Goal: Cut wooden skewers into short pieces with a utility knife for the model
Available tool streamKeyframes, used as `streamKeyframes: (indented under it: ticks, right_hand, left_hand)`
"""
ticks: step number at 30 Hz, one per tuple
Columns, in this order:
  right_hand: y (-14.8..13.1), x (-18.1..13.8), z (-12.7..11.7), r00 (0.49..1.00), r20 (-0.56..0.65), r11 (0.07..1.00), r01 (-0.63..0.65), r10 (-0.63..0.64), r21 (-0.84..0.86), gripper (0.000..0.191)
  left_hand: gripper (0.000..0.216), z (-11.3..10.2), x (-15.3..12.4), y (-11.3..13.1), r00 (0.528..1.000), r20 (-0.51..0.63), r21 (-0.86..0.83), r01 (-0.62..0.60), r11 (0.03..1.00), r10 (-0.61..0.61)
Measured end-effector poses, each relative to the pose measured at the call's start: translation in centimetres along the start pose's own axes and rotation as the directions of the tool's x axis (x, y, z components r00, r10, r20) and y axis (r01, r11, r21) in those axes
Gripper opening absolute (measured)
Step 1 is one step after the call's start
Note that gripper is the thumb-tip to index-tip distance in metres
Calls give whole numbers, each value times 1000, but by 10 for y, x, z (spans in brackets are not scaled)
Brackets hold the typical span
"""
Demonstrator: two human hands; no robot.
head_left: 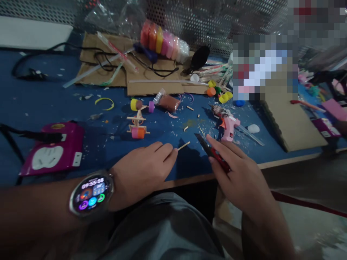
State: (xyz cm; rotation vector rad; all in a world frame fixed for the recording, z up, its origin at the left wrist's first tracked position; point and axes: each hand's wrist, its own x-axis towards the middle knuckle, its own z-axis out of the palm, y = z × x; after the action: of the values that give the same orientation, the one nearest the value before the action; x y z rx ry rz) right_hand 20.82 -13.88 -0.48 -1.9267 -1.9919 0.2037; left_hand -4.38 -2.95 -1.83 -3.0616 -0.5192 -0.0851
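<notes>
Near the table's front edge my left hand [148, 164] pinches a thin wooden stick [184, 145], whose free end points to the right. My right hand [238, 168] is wrapped round a red utility knife [220, 157] with its dark blade out, angled up and left. Blade and stick are apart. Short cut stick pieces [185, 128] lie beyond them on the blue table. Left of these stands a small model of wooden sticks [138, 116] with a pink and orange roller [138, 133] and coloured bottle-cap-like wheels [135, 105]. A pink glue gun [230, 128] lies beyond my right hand.
A purple power box [54, 148] with black cables sits at left. Cardboard [108, 72] at the back bears a pack of coloured clay [165, 40]. More cardboard [292, 122] lies at right. A brown clay packet [169, 103] is near the middle.
</notes>
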Motion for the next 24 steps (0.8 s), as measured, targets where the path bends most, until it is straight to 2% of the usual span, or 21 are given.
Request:
streamKeyframes:
  ticks: [5, 12, 15, 19, 24]
  right_hand:
    - [3, 23, 10, 998, -62, 999, 0, -3, -49, 47]
    - [9, 37, 9, 984, -95, 986, 141, -150, -92, 36]
    - [5, 40, 5, 967, -43, 965, 249, -253, -81, 31]
    - [0, 51, 6, 915, 99, 913, 399, -391, -80, 24]
    - [1, 60, 16, 884, 177, 901, 433, -432, 34, 28]
  left_hand:
    - [22, 5, -2, -9, 991, -128, -18, 33, 999, -35]
    - [21, 2, -4, -13, 995, -100, 0, 5, 1000, -5]
    - [24, 2, -3, -13, 993, -116, 0, 7, 1000, -7]
    - [28, 3, -3, -13, 991, -135, -1, 21, 1000, -21]
    - [21, 2, -2, -14, 994, -100, -34, 43, 999, -46]
